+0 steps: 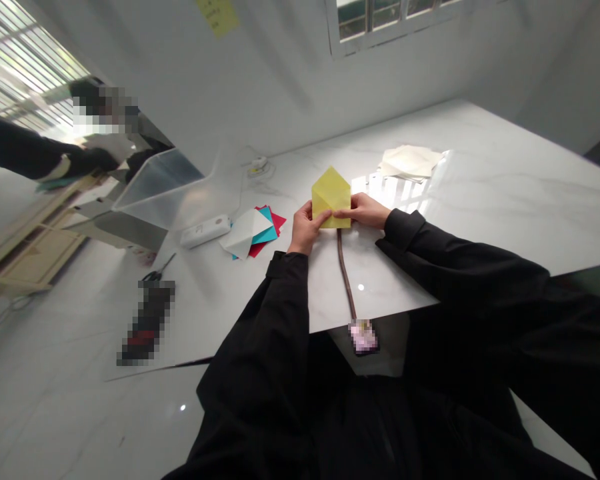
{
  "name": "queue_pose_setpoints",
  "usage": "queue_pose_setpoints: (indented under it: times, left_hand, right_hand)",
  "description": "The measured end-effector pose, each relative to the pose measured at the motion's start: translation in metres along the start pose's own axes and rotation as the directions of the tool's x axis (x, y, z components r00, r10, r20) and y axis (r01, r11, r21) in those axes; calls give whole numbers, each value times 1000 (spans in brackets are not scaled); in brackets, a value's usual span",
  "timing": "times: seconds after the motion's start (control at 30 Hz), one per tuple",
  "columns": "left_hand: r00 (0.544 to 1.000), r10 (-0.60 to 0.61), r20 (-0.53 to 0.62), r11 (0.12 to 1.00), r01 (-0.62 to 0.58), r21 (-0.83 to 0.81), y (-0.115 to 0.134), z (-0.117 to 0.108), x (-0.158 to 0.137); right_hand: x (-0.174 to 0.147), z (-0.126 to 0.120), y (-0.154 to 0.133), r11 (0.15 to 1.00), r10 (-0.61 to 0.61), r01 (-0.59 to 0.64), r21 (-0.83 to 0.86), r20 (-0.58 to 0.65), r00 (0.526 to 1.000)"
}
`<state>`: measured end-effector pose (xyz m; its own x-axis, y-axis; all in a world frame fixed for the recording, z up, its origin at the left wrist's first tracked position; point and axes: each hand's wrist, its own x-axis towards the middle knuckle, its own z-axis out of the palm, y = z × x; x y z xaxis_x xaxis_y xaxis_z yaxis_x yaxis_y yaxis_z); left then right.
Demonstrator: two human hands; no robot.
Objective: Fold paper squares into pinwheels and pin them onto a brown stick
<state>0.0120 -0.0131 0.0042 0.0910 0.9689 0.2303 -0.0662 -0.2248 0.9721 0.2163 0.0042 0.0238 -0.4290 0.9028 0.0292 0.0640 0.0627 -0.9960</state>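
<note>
Over the white table (500, 200), head view: yellow envelope (331, 187), point up.
Left hand (304, 230): thumb and fingers pinched on the envelope's lower left side.
Right hand (369, 211): thumb and fingers pinched on its lower right side.
Near the left hand: white, blue and red papers (245, 230).
Back right: cream papers (410, 162).

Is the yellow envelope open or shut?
Open. The yellow envelope has its pointed flap sticking up, not folded down. The left hand and right hand hold it from both sides.
</note>
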Motion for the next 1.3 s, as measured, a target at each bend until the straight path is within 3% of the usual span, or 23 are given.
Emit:
queue_pose_setpoints:
  times: [0.47,0.7,0.87,1.1,1.3]
  left_hand:
    - [998,-49,39,998,51,-37,-1,-1,1]
    - [994,-99,-41,985,92,-147,-3,0,5]
    - [988,-129,-83,984,117,-136,4,-3,3]
    - [993,-90,-71,989,81,-123,11,-3,-2]
    - [994,-77,-76,984,63,-169,1,-9,3]
  right_hand:
    - [5,0,11,999,-37,37,9,-25,999]
    - [4,2,9,998,31,-29,48,-38,999]
    - [1,4,3,996,-1,6,84,-70,998]
    - [-1,0,2,999,22,-22,23,18,1000]
    - [-1,-1,0,999,34,-34,-37,-2,999]
